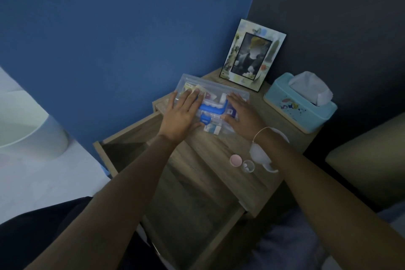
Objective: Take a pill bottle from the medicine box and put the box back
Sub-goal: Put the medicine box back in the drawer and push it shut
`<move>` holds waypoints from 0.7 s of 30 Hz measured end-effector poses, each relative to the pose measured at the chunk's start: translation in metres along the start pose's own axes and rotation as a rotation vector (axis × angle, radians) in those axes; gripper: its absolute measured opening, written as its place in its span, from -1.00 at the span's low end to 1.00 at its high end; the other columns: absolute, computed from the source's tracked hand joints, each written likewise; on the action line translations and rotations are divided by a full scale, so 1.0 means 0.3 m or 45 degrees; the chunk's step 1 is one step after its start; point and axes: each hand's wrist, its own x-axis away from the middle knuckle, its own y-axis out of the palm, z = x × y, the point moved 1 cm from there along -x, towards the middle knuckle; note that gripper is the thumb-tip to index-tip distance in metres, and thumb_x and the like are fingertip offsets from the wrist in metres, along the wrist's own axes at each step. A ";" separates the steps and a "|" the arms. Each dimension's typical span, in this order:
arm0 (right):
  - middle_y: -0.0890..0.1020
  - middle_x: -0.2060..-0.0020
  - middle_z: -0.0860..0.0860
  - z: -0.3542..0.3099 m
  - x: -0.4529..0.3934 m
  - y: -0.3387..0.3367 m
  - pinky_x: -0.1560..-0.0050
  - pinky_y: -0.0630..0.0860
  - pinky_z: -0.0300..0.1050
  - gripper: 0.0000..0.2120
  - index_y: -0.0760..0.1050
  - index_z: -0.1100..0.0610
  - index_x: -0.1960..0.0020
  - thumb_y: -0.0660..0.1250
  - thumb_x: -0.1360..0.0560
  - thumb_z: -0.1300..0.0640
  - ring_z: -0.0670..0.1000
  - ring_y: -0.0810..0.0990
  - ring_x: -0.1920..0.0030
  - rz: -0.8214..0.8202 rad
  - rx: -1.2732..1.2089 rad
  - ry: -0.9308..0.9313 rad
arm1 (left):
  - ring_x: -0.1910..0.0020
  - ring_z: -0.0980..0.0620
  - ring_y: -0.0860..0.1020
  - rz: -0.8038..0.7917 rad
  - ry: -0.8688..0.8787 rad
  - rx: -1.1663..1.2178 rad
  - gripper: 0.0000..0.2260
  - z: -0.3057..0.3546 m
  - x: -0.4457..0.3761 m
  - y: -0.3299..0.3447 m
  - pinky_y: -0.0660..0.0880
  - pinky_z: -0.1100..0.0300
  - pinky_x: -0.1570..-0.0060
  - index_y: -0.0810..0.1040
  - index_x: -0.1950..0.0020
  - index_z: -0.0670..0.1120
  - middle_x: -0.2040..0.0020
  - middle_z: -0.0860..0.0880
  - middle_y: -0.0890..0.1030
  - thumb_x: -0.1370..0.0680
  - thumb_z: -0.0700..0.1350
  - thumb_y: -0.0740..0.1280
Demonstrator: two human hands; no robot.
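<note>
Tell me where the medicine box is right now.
In the head view the clear medicine box sits on top of the nightstand near the blue wall, in front of the photo frame, with the left hand and right hand flat on its lid.

Both forearms are bare from elbow to wrist, with no sleeves showing. The left hand (180,114) wears no ring or band. The right hand (241,116) has a thin, pale cord bracelet (262,131) looped around its wrist. At the near left edge, dark clothing (43,226) covers the person's body.
</note>
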 end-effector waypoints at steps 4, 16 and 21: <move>0.14 -0.55 0.11 -0.012 0.000 -0.016 -0.54 0.00 -0.04 -0.38 0.16 0.17 -0.52 0.31 -0.55 0.07 0.04 0.07 -0.56 -0.021 -0.105 0.042 | -0.55 -0.08 0.09 0.002 -0.009 0.076 -0.29 0.001 0.010 -0.008 -0.22 -0.13 -0.48 0.07 -0.54 -0.10 -0.56 -0.10 0.17 -0.52 0.22 0.22; 0.45 -0.37 0.14 -0.019 -0.073 0.057 -0.14 0.55 -0.15 -0.43 0.27 0.16 -0.45 0.32 -0.53 -0.02 0.13 0.55 -0.20 0.566 -0.895 0.800 | -0.48 -0.19 0.22 -0.048 -0.915 1.096 -0.43 -0.058 -0.090 -0.060 0.16 0.03 -0.43 0.15 -0.49 -0.23 -0.49 -0.27 0.23 -0.61 0.10 0.14; 0.52 -0.31 0.16 -0.021 -0.087 0.059 -0.30 0.46 0.08 -0.48 0.34 0.19 -0.41 0.30 -0.53 -0.02 0.18 0.54 -0.25 0.527 -0.983 0.945 | -0.31 -0.20 0.44 -0.080 -0.947 1.166 -0.59 -0.074 -0.106 -0.077 0.35 0.09 -0.23 0.37 -0.34 -0.20 -0.31 -0.23 0.50 -0.62 0.06 0.16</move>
